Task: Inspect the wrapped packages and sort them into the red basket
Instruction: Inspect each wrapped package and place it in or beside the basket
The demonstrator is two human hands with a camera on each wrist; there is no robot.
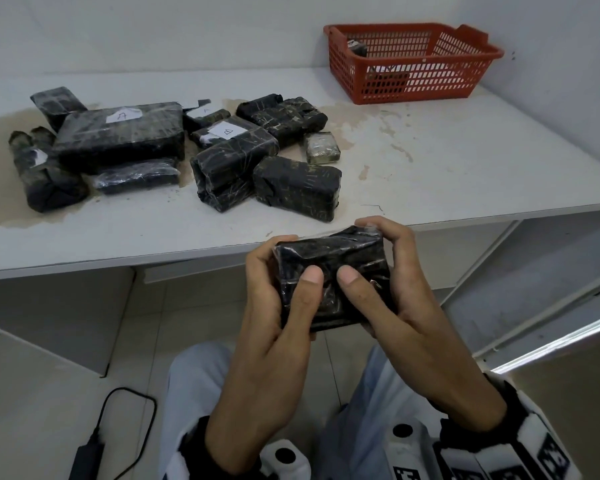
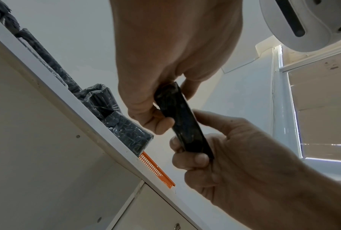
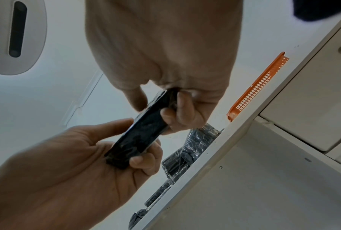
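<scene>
I hold a small black wrapped package (image 1: pixel 329 271) in both hands, below and in front of the table's front edge. My left hand (image 1: pixel 281 306) grips its left side with the thumb pressed on top. My right hand (image 1: pixel 395 299) grips the right side, thumb on top and fingers curled over the far corner. From below, the package (image 2: pixel 183 124) (image 3: pixel 142 132) shows edge-on between the fingers. The red basket (image 1: pixel 426 60) stands at the table's far right and holds a dark package (image 1: pixel 357 46). Several black wrapped packages (image 1: pixel 118 133) lie piled on the table's left half.
The white table (image 1: pixel 465 161) has stains around the pile. A small clear-wrapped packet (image 1: pixel 321 148) lies at the pile's right side. A black charger with its cable (image 1: pixel 87 455) lies on the floor at lower left. Walls close the table's back and right.
</scene>
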